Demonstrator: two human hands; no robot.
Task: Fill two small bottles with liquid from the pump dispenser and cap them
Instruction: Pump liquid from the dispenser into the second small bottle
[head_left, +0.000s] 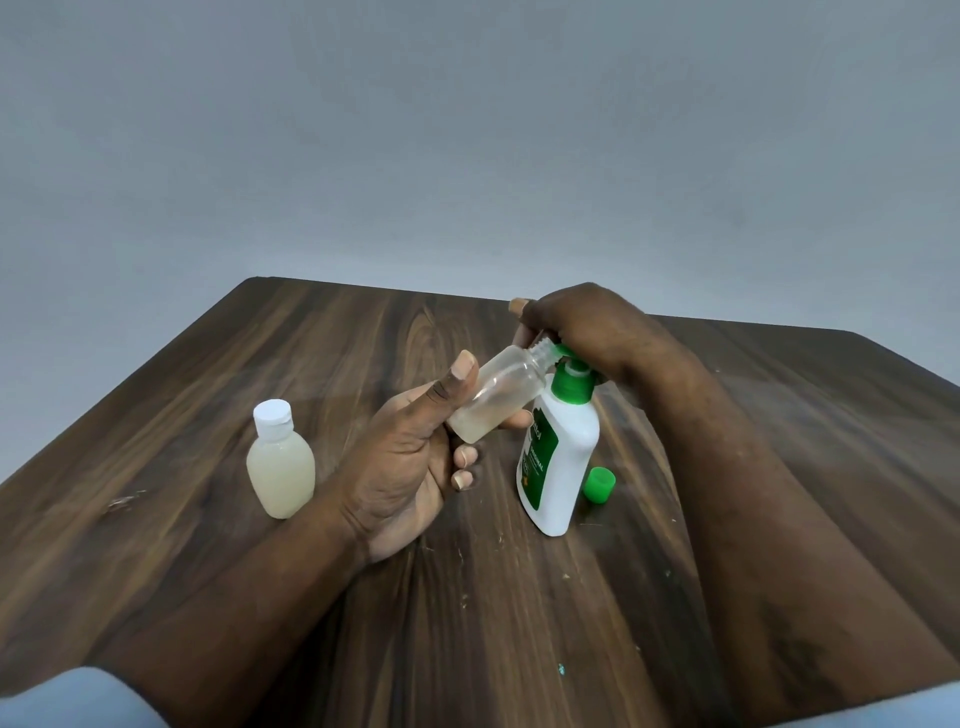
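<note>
The first bottle stands filled and capped, left of the left hand. That hand grips the second bottle, tilted against the nozzle of the pump dispenser, with little liquid inside yet. The right hand covers the pump; how its fingers lie I cannot tell. The green cap is not on yet.

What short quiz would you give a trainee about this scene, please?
1. True or false: the capped bottle standing on the table holds pale liquid.
2. Fill in: the loose cap lying beside the pump dispenser is ____ in colour.
3. The right hand is on the dispenser's pump. What does the left hand hold? A) the uncapped bottle B) the loose cap C) nothing
Key: 1 true; 2 green; 3 A.
</note>
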